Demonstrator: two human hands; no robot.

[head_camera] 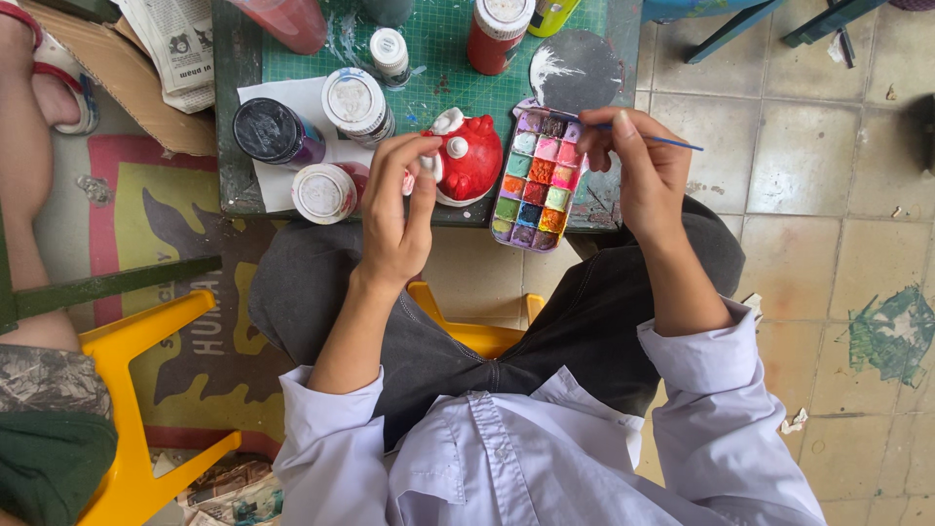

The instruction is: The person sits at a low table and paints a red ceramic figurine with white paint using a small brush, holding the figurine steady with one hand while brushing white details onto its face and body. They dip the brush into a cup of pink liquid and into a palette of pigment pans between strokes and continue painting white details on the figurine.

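Observation:
My left hand [401, 209] grips a red and white figurine [467, 156] at its left side, at the near edge of a small table. My right hand [638, 166] holds a thin blue paintbrush [672, 142] in its fingers, the bristle end down at the top right corner of a paint palette [536, 180]. The palette is a long tray with several coloured wells and lies just right of the figurine.
A green cutting mat [438, 49] covers the table, with several paint jars [355, 102], a red bottle [497, 34] and a dark round disc [575, 68] on it. I sit on a yellow stool [467, 326]. Another yellow stool [136, 390] and a person's leg are at left.

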